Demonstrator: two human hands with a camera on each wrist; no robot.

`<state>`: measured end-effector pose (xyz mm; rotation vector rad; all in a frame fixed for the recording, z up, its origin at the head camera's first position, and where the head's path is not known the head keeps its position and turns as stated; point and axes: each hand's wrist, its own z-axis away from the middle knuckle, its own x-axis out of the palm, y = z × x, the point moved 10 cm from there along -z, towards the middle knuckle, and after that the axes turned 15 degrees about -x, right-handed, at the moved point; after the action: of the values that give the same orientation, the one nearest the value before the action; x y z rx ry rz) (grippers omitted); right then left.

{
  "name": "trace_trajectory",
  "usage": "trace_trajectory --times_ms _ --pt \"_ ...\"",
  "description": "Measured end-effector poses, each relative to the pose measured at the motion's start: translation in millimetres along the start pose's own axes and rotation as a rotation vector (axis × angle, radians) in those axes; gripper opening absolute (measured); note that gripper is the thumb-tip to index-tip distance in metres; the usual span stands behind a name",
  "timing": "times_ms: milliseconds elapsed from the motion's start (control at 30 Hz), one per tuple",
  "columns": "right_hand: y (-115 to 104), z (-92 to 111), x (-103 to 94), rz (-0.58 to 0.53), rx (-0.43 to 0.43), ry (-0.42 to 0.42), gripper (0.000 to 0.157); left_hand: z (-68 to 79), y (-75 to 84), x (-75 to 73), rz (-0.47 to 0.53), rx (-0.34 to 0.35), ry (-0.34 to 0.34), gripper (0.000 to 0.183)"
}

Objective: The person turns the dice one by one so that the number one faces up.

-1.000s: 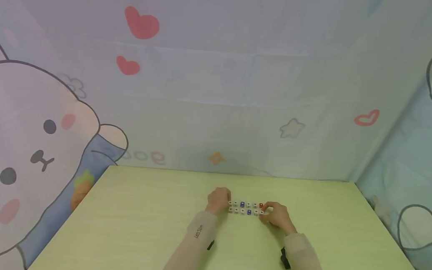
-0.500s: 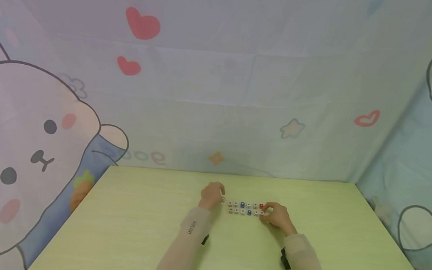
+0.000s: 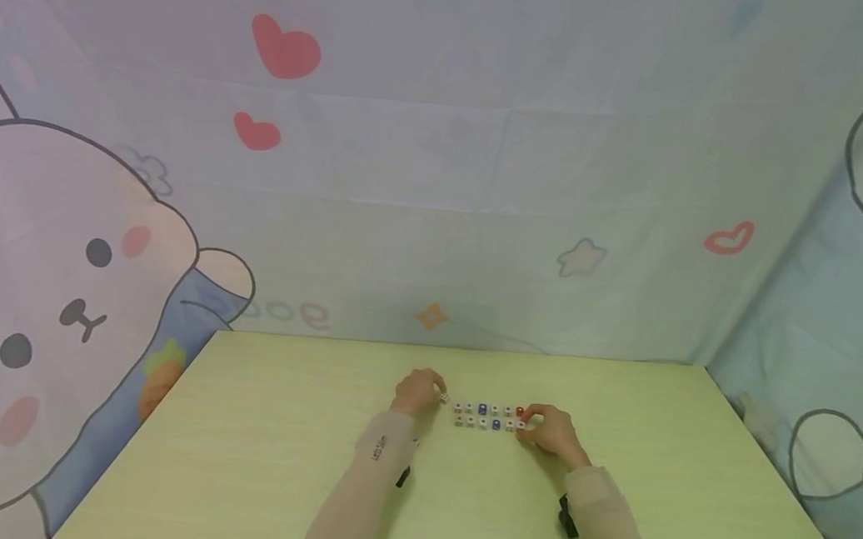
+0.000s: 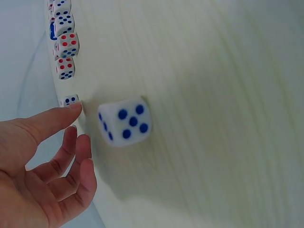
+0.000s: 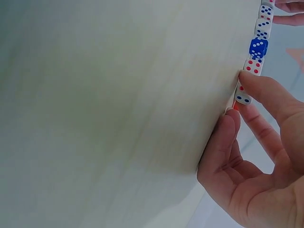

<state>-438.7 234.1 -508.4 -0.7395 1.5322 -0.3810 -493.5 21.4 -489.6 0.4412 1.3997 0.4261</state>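
Two rows of small dice [image 3: 482, 423] lie on the table, mostly white with a few blue ones and a red die [image 3: 520, 411] at the back row's right end. My left hand [image 3: 417, 392] pinches a white die [image 4: 70, 99] with blue dots just left of the rows, thumb on its near side; the forefinger is hidden in the left wrist view. My right hand [image 3: 554, 432] stays at the right end, thumb on the front white end die [image 5: 243, 99] and a finger behind by the red one. A large-looking, blurred white die [image 4: 124, 121] shows close to the left wrist camera.
The pale wood-grain table [image 3: 277, 442] ends at a cartoon-printed cloth [image 3: 441, 136] hanging behind and at both sides. Dark wrist cameras [image 3: 568, 517] sit under the forearms. In the right wrist view, left-hand fingers [image 5: 289, 19] show beyond the far end of the rows.
My left hand has moved from the rows' left end a little farther left, then stays nearly still with the white die now showing at its fingertips. The right hand has kept its place.
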Motion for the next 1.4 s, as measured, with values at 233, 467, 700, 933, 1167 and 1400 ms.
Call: trace_trajectory --times_ms 233,467,700,933,1167,1400 --pt "10.0 -4.6 6.9 -0.019 -0.063 0.013 0.023 -2.8 -6.5 6.4 -0.002 -0.02 -0.004 0.02" --pt "5.9 -0.1 5.0 -0.035 -0.009 -0.001 0.023 -0.1 -12.0 1.8 -0.001 -0.072 0.005 0.016" --pt "-1.4 1.9 -1.6 0.039 -0.027 -0.006 0.022 8.4 -20.1 -6.1 0.041 -0.113 -0.021 0.017" --pt "0.5 -1.2 -2.0 0.048 -0.026 -0.01 0.02 8.7 -26.3 -9.5 0.05 -0.112 -0.016 0.015" --pt "1.2 -1.0 0.1 0.019 -0.007 -0.008 0.021 8.5 -22.3 -14.6 0.025 -0.065 0.009 0.009" --pt "1.8 -1.1 2.1 0.028 -0.012 -0.014 0.02 10.0 -21.7 -13.4 -0.001 -0.051 -0.011 0.009"
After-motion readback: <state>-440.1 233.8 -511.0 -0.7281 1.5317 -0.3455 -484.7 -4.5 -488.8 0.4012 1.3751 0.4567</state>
